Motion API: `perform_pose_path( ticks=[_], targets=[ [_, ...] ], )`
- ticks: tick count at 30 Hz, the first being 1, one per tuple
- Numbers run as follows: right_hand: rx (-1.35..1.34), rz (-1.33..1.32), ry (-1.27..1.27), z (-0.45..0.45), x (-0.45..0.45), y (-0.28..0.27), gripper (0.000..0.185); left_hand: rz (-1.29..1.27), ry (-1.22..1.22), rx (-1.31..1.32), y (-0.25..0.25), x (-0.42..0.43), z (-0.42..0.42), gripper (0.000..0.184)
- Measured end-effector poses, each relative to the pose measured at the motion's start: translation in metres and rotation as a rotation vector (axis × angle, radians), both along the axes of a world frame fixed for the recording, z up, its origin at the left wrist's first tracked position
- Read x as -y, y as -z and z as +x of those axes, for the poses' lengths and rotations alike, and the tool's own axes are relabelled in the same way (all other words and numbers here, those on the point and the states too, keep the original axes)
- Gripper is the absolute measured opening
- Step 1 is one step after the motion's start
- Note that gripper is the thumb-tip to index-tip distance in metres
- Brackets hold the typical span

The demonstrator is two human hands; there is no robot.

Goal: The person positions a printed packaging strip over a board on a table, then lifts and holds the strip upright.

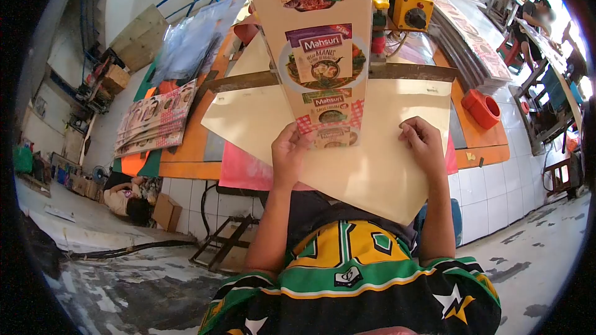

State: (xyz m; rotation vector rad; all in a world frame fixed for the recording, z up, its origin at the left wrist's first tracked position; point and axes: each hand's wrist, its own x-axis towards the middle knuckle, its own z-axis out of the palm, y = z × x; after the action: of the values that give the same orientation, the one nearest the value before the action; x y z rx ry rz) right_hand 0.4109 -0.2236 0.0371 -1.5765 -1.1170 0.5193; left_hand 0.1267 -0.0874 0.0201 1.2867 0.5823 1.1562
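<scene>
Head view: here, the left hand [289,152] has its fingers pinching the lower corner of the printed card [324,56], apparently steadying it, lower end over the cream sheet [385,167] on the orange surface [487,155]. Right hand [423,142]: fingers curled near the sheet's edge, grip unclear.

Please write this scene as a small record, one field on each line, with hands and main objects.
left hand: at the lower left corner of the Mahsuri printed panel; firmness of grip unclear
right hand: over the pale sheet, right of the panel and apart from it
work surface: orange table; the sheet overhangs its near edge
left side: stack of printed sheets
right side: red holder
behind, right of panel: yellow box with black knob
</scene>
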Motion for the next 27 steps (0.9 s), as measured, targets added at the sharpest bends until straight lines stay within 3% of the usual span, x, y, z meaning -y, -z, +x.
perform_pose_path(
  ticks=[8, 27],
  targets=[
    [-0.016, -0.016, -0.002, -0.0005, 0.0004, -0.0020, 0.016, 0.014, 0.048, 0.028, 0.0024, -0.0015, -0.0008, 0.034],
    [-0.006, -0.011, -0.015, 0.0007, 0.0001, -0.0013, 0.015, 0.006, 0.018, 0.039, 0.0019, -0.0004, -0.0002, 0.026]
  ],
)
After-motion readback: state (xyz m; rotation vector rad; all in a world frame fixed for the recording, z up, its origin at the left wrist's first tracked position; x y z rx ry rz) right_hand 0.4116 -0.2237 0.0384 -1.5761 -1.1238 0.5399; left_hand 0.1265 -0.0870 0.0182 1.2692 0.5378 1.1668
